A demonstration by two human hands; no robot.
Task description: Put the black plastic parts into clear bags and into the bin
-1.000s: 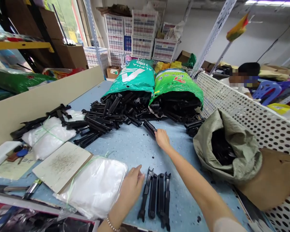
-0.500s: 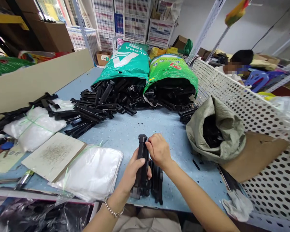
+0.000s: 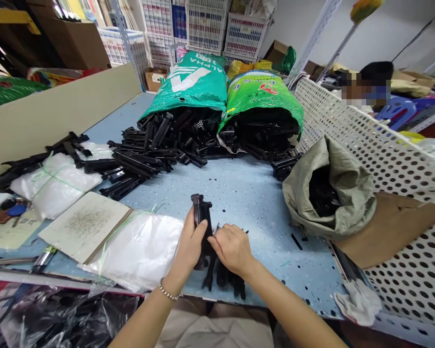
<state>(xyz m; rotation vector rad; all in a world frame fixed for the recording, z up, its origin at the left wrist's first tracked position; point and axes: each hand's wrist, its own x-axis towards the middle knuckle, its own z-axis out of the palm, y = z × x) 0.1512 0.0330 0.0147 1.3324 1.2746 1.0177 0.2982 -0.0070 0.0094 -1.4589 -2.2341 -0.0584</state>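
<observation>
The blue table [image 3: 253, 188] bears black parts [image 3: 141, 162] and sacks [image 3: 203, 94].

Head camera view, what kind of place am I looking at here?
Most likely a small workshop or assembly room. Many black parts spill from a teal sack and a green sack onto a blue worktable, and white crates are stacked behind.

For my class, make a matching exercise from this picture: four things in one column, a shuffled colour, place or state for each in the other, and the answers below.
Column one
1. Left hand
2. Bag printed ALPHA
3. Perforated panel
4. Worktable

Column two
A. White, at the right side
B. Light blue
C. Gripping a black part
D. Teal, at the back

Pairs: 1-C, 2-D, 3-A, 4-B
</observation>
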